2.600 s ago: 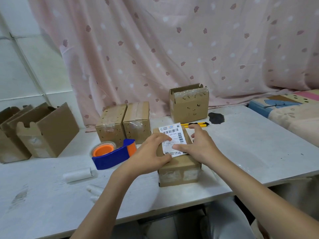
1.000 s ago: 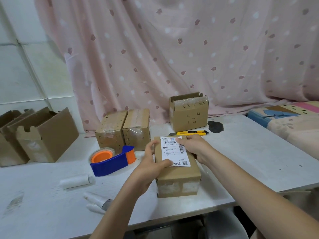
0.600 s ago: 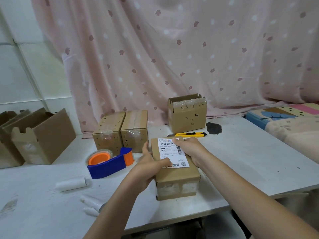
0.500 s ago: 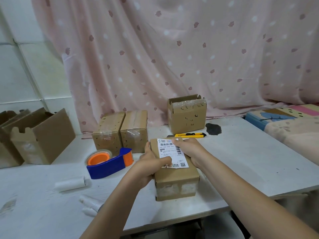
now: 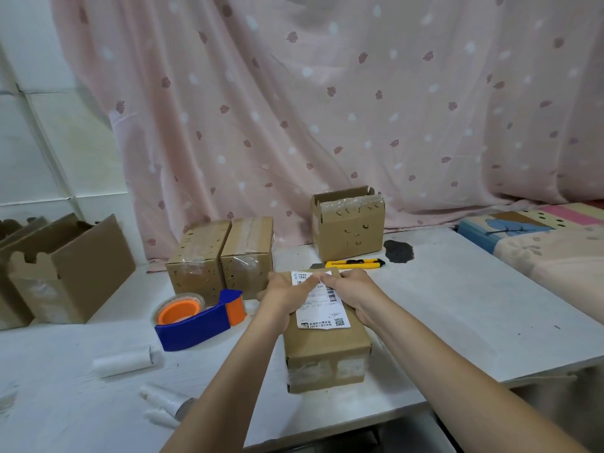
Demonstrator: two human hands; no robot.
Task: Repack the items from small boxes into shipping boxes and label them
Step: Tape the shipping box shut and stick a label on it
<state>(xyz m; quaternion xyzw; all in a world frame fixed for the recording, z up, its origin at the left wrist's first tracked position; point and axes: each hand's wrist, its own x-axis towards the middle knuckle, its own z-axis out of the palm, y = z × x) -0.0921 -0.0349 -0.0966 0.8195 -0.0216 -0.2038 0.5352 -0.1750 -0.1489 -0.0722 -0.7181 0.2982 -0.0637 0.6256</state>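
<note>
Cardboard shipping box point(image 5: 327, 348) was set on the surface point(image 5: 474, 315); its label point(image 5: 322, 308) was pressed flat by extended fingers of left hand point(image 5: 287, 297) and right hand point(image 5: 351, 291), the label's upper print being hidden beneath them.

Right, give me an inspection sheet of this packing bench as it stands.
Surface: white table, scuffed, dark stain near the back.
Job's things: sealed shipping box at the front edge, white label on its top; two taped boxes side by side behind; an open box further back; empty cartons far left.
Clutter: blue tape dispenser, yellow utility knife, paper rolls.
Grippers: left hand and right hand press the label's far end.
Cables: nothing seen.
Surroundings: pink curtain, tiled wall, patterned bedding.
</note>
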